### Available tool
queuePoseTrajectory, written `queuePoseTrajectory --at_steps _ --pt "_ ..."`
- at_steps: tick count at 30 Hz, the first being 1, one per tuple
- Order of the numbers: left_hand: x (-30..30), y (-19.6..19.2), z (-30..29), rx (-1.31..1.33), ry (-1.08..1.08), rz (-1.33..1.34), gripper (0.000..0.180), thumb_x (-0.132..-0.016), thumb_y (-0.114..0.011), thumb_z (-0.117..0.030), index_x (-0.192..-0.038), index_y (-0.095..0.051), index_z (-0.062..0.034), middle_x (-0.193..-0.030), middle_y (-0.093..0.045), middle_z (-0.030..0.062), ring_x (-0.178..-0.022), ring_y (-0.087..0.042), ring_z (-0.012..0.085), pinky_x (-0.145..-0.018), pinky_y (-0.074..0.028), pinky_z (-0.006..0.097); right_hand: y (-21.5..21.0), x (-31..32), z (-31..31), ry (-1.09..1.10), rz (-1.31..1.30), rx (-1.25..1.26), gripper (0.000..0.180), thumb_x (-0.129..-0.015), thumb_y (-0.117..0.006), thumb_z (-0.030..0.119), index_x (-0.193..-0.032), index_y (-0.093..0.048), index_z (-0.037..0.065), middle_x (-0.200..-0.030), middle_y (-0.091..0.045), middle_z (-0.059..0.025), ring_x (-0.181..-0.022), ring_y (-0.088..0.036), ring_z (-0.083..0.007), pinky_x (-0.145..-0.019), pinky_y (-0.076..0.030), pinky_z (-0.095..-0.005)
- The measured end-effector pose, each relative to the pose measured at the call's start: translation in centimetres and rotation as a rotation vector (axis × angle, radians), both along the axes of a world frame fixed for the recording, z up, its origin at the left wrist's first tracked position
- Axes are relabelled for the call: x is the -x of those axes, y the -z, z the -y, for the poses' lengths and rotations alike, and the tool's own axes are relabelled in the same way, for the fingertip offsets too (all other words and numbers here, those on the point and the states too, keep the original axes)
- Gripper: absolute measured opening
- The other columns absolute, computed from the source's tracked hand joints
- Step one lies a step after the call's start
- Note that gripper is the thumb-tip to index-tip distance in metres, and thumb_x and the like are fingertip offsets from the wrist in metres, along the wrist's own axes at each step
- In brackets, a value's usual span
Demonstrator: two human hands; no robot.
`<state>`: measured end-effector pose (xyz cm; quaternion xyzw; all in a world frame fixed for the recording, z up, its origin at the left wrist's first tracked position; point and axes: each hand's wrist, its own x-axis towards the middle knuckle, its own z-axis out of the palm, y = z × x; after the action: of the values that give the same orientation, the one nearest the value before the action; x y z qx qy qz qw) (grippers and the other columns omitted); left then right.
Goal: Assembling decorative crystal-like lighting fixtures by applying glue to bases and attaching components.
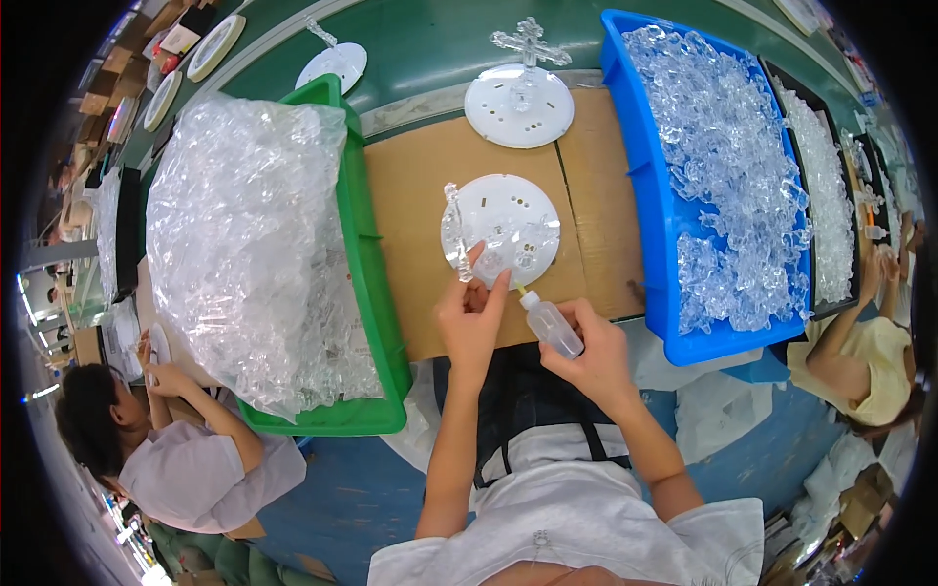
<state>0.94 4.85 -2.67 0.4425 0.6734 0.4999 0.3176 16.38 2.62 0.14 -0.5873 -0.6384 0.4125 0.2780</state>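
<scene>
My right hand (594, 356) is wrapped round a small translucent squeeze bottle (554, 327) with a white collar and a thin yellowish tip. That tip points up and left toward the fingertips of my left hand (471, 317). My left hand is closed at the near left edge of a white round disc (532, 210), with a knobbly clear plastic piece (453, 230) rising from its fingers. How they grip that piece is partly hidden. The disc lies on brown cardboard and has small holes and slots; clear round parts show on it beside my fingertips.
A green crate (376, 322) heaped with bagged clear parts stands left; a blue crate (650, 225) of loose clear pieces stands right. Beyond lies another white disc (489, 107) bearing a clear cross-shaped ornament (530, 44). Co-workers sit at left (210, 469) and right (860, 361).
</scene>
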Motion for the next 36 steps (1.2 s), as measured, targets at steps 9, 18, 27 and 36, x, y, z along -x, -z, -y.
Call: queuePoseTrajectory --at_steps 9,18,27,36 --pt "0.3 -0.1 0.2 0.040 -0.029 0.193 0.040 -0.077 -0.069 0.001 -0.116 -0.059 -0.0006 -0.062 -0.038 -0.0099 -0.053 -0.031 -0.0023 -0.048 -0.021 0.015 0.2 -0.1 -0.8 -0.048 -0.014 -0.051 0.034 -0.063 -0.070 0.014 -0.094 -0.058 0.005 -0.077 -0.064 -0.0106 -0.066 -0.063 -0.0243 -0.060 -0.049 -0.0306" --pt "0.3 -0.3 0.2 0.050 -0.028 0.214 0.039 -0.077 -0.068 0.002 -0.115 -0.059 0.0012 -0.062 -0.038 -0.0094 -0.053 -0.030 -0.0021 -0.049 -0.020 0.015 0.2 -0.2 -0.9 -0.062 0.001 -0.071 0.034 -0.063 -0.069 0.012 -0.095 -0.059 0.005 -0.077 -0.063 -0.0110 -0.067 -0.063 -0.0257 -0.059 -0.048 -0.0315" --pt "0.5 0.1 0.5 0.064 -0.010 0.080 0.041 -0.077 -0.069 -0.001 -0.118 -0.060 -0.0039 -0.060 -0.030 -0.0101 -0.053 -0.027 -0.0005 -0.049 -0.019 0.016 0.2 -1.8 0.3 0.031 -0.169 0.064 0.037 -0.062 -0.070 0.009 -0.096 -0.057 0.003 -0.076 -0.061 -0.0076 -0.064 -0.059 -0.0154 -0.058 -0.045 -0.0264" --pt "-0.1 -0.1 0.2 0.043 -0.014 -0.096 0.043 -0.077 -0.069 -0.006 -0.119 -0.060 -0.0087 -0.056 -0.023 -0.0074 -0.052 -0.022 0.0025 -0.048 -0.019 0.019 -0.4 -1.4 -0.1 0.006 -0.061 0.022 0.035 -0.062 -0.071 0.011 -0.093 -0.058 0.004 -0.075 -0.063 -0.0106 -0.065 -0.063 -0.0221 -0.060 -0.049 -0.0302"
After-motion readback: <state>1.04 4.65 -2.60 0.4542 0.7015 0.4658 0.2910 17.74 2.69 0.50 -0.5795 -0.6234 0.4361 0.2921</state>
